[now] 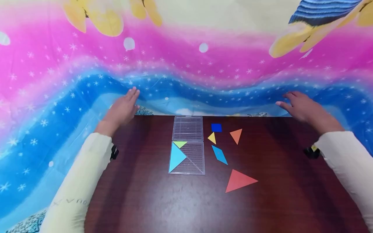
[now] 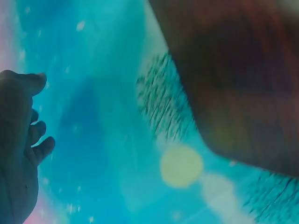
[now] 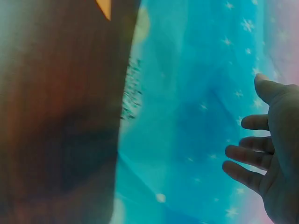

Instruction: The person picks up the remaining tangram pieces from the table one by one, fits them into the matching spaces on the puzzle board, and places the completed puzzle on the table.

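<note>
My left hand [image 1: 122, 108] hovers above the far left of the table, fingers loosely extended and nothing held. Over the far right, my right hand [image 1: 301, 108] is also raised, its fingers relaxed and apart. Between them lies a hinged clear plastic case [image 1: 187, 128], opened flat. Its nearer half contains a light blue triangle [image 1: 176, 157] and a small green triangle [image 1: 179, 144]. Right of the case lie a dark blue square [image 1: 216, 127], a yellow triangle [image 1: 212, 138], an orange triangle [image 1: 236, 135], a blue parallelogram [image 1: 219, 154] and a large red triangle [image 1: 240, 181].
The dark brown wooden table [image 1: 140, 194] ends just beyond the case. Behind it hangs a pink and blue patterned cloth [image 1: 186, 64]. A black wrist device [image 1: 311, 152] sits at the right cuff, and another black one [image 1: 114, 151] at the left.
</note>
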Tool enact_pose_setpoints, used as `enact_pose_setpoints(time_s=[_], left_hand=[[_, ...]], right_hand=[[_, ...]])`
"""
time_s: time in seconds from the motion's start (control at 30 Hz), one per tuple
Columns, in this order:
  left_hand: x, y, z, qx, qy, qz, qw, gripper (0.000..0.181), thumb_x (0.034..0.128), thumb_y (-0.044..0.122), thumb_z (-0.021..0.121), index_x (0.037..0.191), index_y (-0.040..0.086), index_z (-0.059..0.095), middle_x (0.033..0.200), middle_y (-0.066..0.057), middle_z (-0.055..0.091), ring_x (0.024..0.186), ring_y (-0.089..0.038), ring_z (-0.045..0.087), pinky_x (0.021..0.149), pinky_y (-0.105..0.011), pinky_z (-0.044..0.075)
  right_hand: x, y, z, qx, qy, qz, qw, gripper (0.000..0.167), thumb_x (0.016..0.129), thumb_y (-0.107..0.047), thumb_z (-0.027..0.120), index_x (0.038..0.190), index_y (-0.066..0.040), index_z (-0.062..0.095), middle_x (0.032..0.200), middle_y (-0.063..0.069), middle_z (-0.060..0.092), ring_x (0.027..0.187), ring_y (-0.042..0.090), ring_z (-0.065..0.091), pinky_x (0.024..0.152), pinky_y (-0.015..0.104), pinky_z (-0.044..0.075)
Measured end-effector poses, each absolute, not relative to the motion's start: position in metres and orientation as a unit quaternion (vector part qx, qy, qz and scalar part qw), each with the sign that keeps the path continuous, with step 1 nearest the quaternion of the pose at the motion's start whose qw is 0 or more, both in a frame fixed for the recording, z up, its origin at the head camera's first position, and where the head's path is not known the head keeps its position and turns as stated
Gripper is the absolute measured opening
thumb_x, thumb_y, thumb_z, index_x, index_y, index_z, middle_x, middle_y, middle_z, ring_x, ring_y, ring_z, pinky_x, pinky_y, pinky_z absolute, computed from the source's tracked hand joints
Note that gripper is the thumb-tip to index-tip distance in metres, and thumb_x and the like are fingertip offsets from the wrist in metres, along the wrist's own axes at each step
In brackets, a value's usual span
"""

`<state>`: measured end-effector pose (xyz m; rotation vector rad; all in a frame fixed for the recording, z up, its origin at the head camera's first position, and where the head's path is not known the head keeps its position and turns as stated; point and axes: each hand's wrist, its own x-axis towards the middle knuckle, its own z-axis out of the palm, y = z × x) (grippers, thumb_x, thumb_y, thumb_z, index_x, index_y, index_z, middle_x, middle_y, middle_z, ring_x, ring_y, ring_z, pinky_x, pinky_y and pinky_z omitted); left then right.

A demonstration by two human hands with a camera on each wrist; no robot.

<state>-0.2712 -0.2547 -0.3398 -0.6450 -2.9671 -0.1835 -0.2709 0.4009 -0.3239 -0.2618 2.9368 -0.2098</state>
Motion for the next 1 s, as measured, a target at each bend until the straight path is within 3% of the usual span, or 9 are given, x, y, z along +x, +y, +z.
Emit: enact_pose_setpoints(time_s=[0.17, 0.37, 0.53, 0.67, 0.83, 1.0], left_hand=[[-0.236, -0.233, -0.379, -0.274, -0.952, -0.114, 0.078, 0.053, 0.1078, 0.014, 0.05, 0.157, 0.001, 0.036, 0.166, -0.019, 0.03, 0.157, -0.038, 0.024, 0.13, -0.05, 0.02], [-0.184, -0.187, -0.421, -0.338, -0.935, -0.095, 0.059, 0.048, 0.1067, 0.014, 0.053, 0.153, 0.004, 0.046, 0.164, -0.017, 0.037, 0.155, -0.034, 0.032, 0.127, -0.051, 0.029], [-0.168, -0.16, -0.443, -0.38, -0.918, -0.111, 0.034, 0.052, 0.1067, 0.01, 0.052, 0.156, -0.001, 0.04, 0.163, -0.022, 0.037, 0.153, -0.039, 0.034, 0.123, -0.054, 0.034], [-0.168, -0.148, -0.462, -0.397, -0.909, -0.128, 0.001, 0.054, 0.106, 0.008, 0.052, 0.156, -0.005, 0.037, 0.165, -0.024, 0.032, 0.154, -0.042, 0.03, 0.125, -0.055, 0.032], [-0.168, -0.137, -0.484, -0.389, -0.909, -0.138, -0.055, 0.055, 0.1093, 0.015, 0.047, 0.158, -0.005, 0.031, 0.169, -0.024, 0.021, 0.158, -0.042, 0.017, 0.129, -0.053, 0.022], [-0.17, -0.13, -0.499, -0.369, -0.917, -0.123, -0.087, 0.056, 0.1126, 0.022, 0.039, 0.162, 0.002, 0.023, 0.172, -0.017, 0.013, 0.161, -0.036, 0.008, 0.131, -0.05, 0.017]], right_hand=[[-0.241, 0.393, -0.355, -0.105, 0.986, -0.112, 0.061, 0.078, 0.106, -0.06, 0.037, 0.147, 0.006, 0.045, 0.147, 0.035, 0.04, 0.13, 0.055, 0.046, 0.1, 0.075, 0.041], [-0.197, 0.368, -0.397, -0.146, 0.978, -0.143, 0.037, 0.064, 0.105, -0.055, 0.05, 0.134, 0.0, 0.06, 0.129, 0.021, 0.059, 0.112, 0.039, 0.065, 0.093, 0.064, 0.053], [-0.167, 0.343, -0.422, -0.171, 0.972, -0.15, 0.065, 0.054, 0.1, -0.051, 0.063, 0.127, -0.005, 0.064, 0.12, 0.013, 0.064, 0.106, 0.03, 0.068, 0.091, 0.056, 0.058], [-0.15, 0.322, -0.44, -0.184, 0.965, -0.163, 0.086, 0.047, 0.093, -0.042, 0.075, 0.123, -0.006, 0.065, 0.111, 0.007, 0.065, 0.099, 0.022, 0.066, 0.084, 0.044, 0.061], [-0.13, 0.296, -0.462, -0.19, 0.954, -0.18, 0.147, 0.053, 0.086, -0.047, 0.079, 0.119, -0.009, 0.065, 0.103, 0.0, 0.06, 0.092, 0.013, 0.057, 0.074, 0.029, 0.056], [-0.117, 0.272, -0.473, -0.185, 0.958, -0.155, 0.154, 0.064, 0.077, -0.052, 0.086, 0.117, -0.007, 0.065, 0.103, 0.002, 0.058, 0.09, 0.015, 0.052, 0.072, 0.031, 0.053]])
